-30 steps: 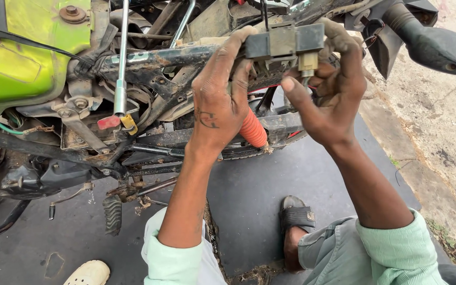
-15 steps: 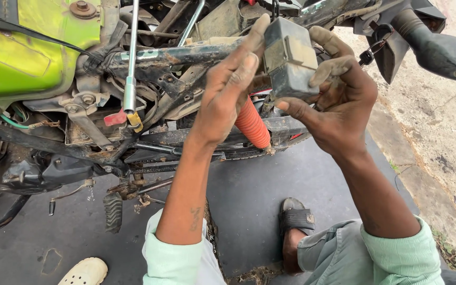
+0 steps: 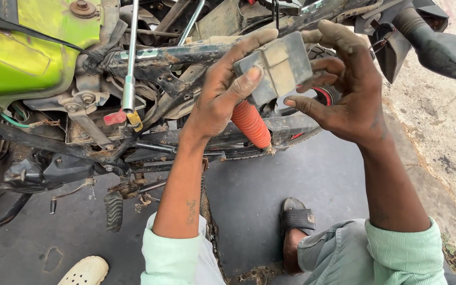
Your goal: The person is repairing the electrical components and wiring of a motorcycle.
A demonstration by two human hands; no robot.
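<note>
Since the earlier frames the grey box-shaped part (image 3: 275,66) has come away from the motorcycle frame (image 3: 175,55) and tilted, one broad face now turned toward the camera; both hands have drawn slightly down and back with it. The left hand (image 3: 222,97) is closed on the part, thumb across its near face at about 9 o'clock, index finger along its upper edge; the right hand (image 3: 347,89) cups the opposite side at 3 o'clock, fingers curled behind it, so the part is gripped between the two hands. The part sits just in front of the frame, directly above the orange ribbed shock boot (image 3: 252,124); whether any lead remains attached behind it cannot be told. A socket extension bar (image 3: 130,63) stands on a fitting at 9 o'clock from the hands, beside the green fuel tank (image 3: 17,53); a black turn-signal lamp (image 3: 439,50) lies at 2 o'clock; a sandalled foot (image 3: 296,221) rests at 6 o'clock on the dark ground. Good handling here, by judgement: keep both hands on opposite faces; turn the part slowly; avoid straining anything behind it.
</note>
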